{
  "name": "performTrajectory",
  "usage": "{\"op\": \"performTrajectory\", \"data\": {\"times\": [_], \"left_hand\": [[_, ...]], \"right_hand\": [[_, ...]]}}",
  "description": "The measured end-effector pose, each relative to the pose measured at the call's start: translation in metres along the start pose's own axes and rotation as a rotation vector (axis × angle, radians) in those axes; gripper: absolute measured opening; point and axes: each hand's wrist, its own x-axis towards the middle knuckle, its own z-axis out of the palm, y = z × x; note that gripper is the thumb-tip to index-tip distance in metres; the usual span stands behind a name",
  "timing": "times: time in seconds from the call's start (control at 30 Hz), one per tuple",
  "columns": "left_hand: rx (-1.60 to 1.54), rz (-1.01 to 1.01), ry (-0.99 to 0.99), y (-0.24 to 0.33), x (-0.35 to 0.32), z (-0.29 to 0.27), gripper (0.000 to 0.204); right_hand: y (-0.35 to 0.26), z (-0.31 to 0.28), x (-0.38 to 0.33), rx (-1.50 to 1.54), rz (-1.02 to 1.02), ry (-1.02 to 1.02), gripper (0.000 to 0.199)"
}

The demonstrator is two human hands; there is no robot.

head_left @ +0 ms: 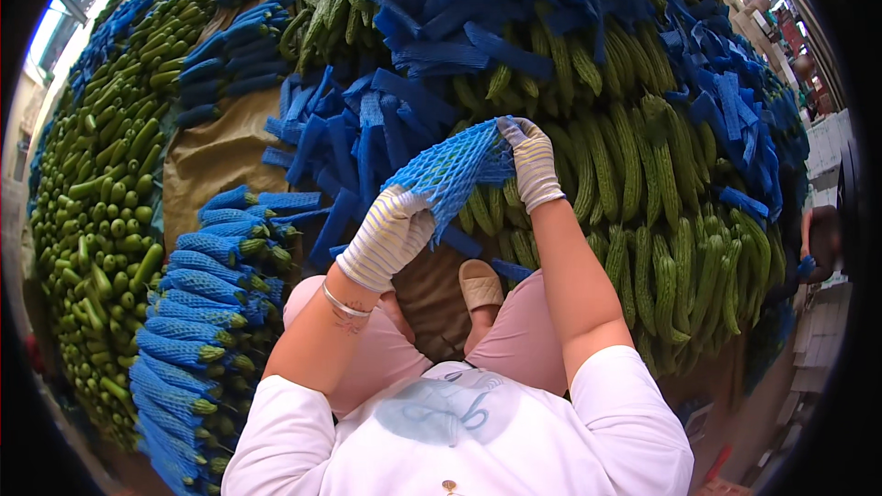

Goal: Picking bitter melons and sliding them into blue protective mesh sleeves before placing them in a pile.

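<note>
A blue foam net sleeve is stretched open between my two hands, its mesh spread wide. My left hand, in a striped white glove, is closed on its lower left end. My right hand, gloved the same way, pinches the upper right end. I cannot make out anything inside the sleeve. Just beyond my right hand hang rows of long ridged green gourds. Past my left hand lies a loose heap of flat blue net sleeves.
Sleeved gourds form a stacked row at my left. Farther left is a large pile of smooth green vegetables. Brown sheeting lies between the piles. More blue sleeves cover gourds at the right. My slippered foot is below the sleeve.
</note>
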Motion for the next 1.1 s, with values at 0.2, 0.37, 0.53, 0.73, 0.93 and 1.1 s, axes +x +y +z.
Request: {"op": "performTrajectory", "data": {"times": [0.2, 0.37, 0.53, 0.73, 0.93, 1.1], "left_hand": [[-0.119, -0.126, 0.11, 0.013, -0.007, 0.018, 0.05], [1.131, 0.338, -0.188, -0.006, -0.01, 0.02, 0.048], [0.516, 0.031, 0.229, 0.026, -0.012, 0.023, 0.017], [0.484, 0.371, 0.348, 0.024, 0.017, -0.004, 0.04], [0.332, 0.522, 0.617, 0.03, 0.016, -0.031, 0.023], [0.27, -0.061, 0.566, 0.007, 0.013, -0.017, 0.065]], "right_hand": [[0.012, -0.021, 0.013, -0.147, -0.036, 0.13, 0.034], [-0.013, 0.002, -0.037, 0.618, 0.436, -0.474, 0.044], [-0.036, 0.004, -0.06, 0.269, 0.336, -0.541, 0.043], [-0.035, 0.022, -0.091, 0.226, 0.469, -0.735, 0.051], [-0.024, 0.031, -0.085, 0.082, 0.437, -0.764, 0.057], [-0.024, 0.057, -0.096, 0.06, 0.094, -0.593, 0.066]]}}
